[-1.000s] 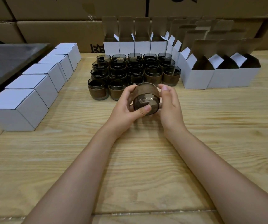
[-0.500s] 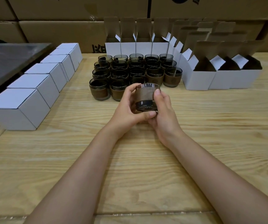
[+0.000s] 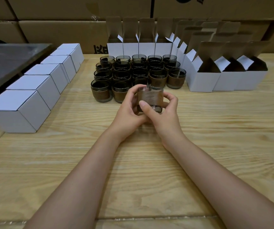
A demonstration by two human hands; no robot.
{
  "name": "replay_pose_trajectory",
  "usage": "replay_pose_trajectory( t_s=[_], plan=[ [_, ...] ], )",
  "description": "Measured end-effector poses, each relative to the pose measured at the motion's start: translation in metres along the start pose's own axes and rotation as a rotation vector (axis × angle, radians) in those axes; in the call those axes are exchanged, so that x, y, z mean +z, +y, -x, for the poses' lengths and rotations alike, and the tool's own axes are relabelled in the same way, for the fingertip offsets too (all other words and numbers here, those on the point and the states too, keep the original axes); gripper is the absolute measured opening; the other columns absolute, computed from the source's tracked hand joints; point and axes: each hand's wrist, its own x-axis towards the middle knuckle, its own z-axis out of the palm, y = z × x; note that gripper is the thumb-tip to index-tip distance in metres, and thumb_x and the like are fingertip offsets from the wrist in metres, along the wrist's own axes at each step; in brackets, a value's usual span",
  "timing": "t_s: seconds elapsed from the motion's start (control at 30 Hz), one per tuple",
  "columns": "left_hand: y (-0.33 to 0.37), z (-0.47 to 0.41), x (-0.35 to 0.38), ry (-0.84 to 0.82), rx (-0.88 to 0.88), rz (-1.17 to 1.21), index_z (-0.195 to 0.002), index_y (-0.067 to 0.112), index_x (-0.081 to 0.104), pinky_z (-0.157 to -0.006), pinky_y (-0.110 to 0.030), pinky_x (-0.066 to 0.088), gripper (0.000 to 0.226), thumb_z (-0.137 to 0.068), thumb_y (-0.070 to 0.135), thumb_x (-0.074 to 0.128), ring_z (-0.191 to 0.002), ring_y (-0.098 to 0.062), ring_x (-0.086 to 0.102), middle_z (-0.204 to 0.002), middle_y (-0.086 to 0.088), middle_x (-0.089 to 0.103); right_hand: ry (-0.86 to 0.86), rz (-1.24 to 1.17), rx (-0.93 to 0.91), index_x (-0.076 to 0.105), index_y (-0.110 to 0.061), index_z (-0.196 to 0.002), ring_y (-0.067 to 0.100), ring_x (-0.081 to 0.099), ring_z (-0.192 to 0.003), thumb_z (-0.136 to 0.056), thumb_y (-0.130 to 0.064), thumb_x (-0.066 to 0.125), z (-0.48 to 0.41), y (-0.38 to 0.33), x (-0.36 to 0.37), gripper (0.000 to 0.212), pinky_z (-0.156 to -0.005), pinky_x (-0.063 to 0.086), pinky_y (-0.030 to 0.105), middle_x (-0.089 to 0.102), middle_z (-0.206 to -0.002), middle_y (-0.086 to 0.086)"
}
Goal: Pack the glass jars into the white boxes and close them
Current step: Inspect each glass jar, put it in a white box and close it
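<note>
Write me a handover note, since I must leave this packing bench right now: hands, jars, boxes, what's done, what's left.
Left hand and right hand: both grip one glass jar, upright, on the near side of the jar cluster.
Closed boxes: a row along the left of the table; done, judging by their shut lids.
Open boxes: behind and right of the cluster, flaps up.
Left: box the held jar, then the rest of the cluster, closing each box.
</note>
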Motion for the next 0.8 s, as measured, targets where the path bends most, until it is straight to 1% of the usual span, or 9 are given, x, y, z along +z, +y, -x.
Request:
replay_pose_trajectory(
  t_s=[0.07,0.17,0.23,0.3,0.4,0.53,0.6,0.67,0.8],
  plan=[
    [-0.0004,0.0001,-0.0002,0.008,0.005,0.000,-0.132,0.029,0.043,-0.082,-0.024,0.053,0.073,-0.078,-0.014,0.068,-0.111,-0.011,0.063,-0.125,0.014,0.057,0.012,-0.012,0.008,0.035,-0.032,-0.115,0.016,0.068,-0.095,-0.078,-0.023,0.079,0.0003,0.0007,0.0005,0.059,-0.083,0.057,0.036,0.053,-0.111,-0.004],
    [0.0010,0.0006,-0.0007,0.005,0.013,-0.006,-0.140,0.034,0.036,-0.082,-0.020,0.051,0.085,-0.074,-0.005,0.072,-0.114,-0.009,0.061,-0.130,0.010,0.054,-0.005,-0.122,0.074,0.040,-0.031,-0.113,0.020,0.069,-0.096,-0.084,-0.023,0.072,-0.0009,-0.0014,-0.0002,0.044,-0.084,0.058,0.040,0.060,-0.113,0.003],
    [0.0012,0.0010,-0.0007,-0.002,0.008,0.009,-0.144,0.035,0.031,-0.085,-0.021,0.051,0.093,-0.071,0.000,0.077,-0.116,-0.008,0.060,-0.128,0.011,0.056,-0.025,-0.212,0.112,0.043,-0.023,-0.118,0.025,0.069,-0.098,-0.089,-0.022,0.066,-0.0019,-0.0030,-0.0006,0.037,-0.084,0.057,0.042,0.064,-0.113,0.008],
    [0.0007,0.0010,-0.0006,0.003,0.004,0.013,-0.145,0.036,0.030,-0.085,-0.020,0.051,0.096,-0.071,0.002,0.080,-0.115,-0.007,0.060,-0.124,0.015,0.058,-0.039,-0.268,0.143,0.044,-0.017,-0.121,0.026,0.070,-0.094,-0.092,-0.021,0.062,-0.0018,-0.0043,0.0001,0.034,-0.076,0.059,0.039,0.065,-0.113,0.011],
    [0.0012,0.0006,0.0006,0.021,0.000,0.011,-0.142,0.038,0.033,-0.086,-0.020,0.051,0.093,-0.071,0.001,0.081,-0.114,-0.009,0.061,-0.124,0.012,0.059,-0.057,-0.339,0.185,0.046,-0.010,-0.123,0.026,0.070,-0.088,-0.095,-0.021,0.055,-0.0008,-0.0057,0.0024,0.031,-0.068,0.058,0.035,0.064,-0.117,0.018],
    [0.0031,0.0000,0.0025,0.038,0.016,-0.019,-0.136,0.030,0.043,-0.086,-0.022,0.052,0.082,-0.071,-0.005,0.079,-0.112,-0.013,0.063,-0.124,-0.003,0.060,-0.066,-0.362,0.209,0.047,-0.009,-0.123,0.030,0.069,-0.096,-0.096,-0.020,0.051,-0.0014,-0.0041,0.0015,0.029,-0.073,0.058,0.039,0.063,-0.119,0.019],
    [0.0028,0.0002,0.0021,0.041,0.019,-0.028,-0.133,0.028,0.045,-0.085,-0.024,0.053,0.079,-0.071,-0.007,0.077,-0.110,-0.014,0.063,-0.122,-0.003,0.060,-0.072,-0.309,0.179,0.046,-0.012,-0.124,0.026,0.069,-0.099,-0.092,-0.025,0.058,-0.0006,-0.0030,0.0013,0.037,-0.076,0.058,0.038,0.063,-0.119,0.015],
    [0.0029,0.0004,0.0023,0.047,0.015,-0.047,-0.133,0.028,0.045,-0.084,-0.026,0.054,0.076,-0.073,-0.011,0.071,-0.109,-0.014,0.064,-0.123,0.000,0.060,-0.047,-0.151,0.101,0.041,-0.019,-0.124,0.022,0.068,-0.102,-0.079,-0.034,0.071,0.0012,-0.0023,0.0016,0.056,-0.082,0.057,0.037,0.061,-0.121,0.009],
    [0.0040,-0.0007,0.0043,0.093,0.036,-0.062,-0.129,0.030,0.046,-0.092,-0.036,0.055,0.075,-0.072,-0.011,0.075,-0.114,-0.021,0.061,-0.129,-0.006,0.056,0.023,0.150,-0.094,0.025,-0.028,-0.119,0.011,0.070,-0.086,-0.072,-0.024,0.082,0.0046,0.0006,0.0036,0.075,-0.081,0.056,0.027,0.044,-0.129,0.008]
  ],
)
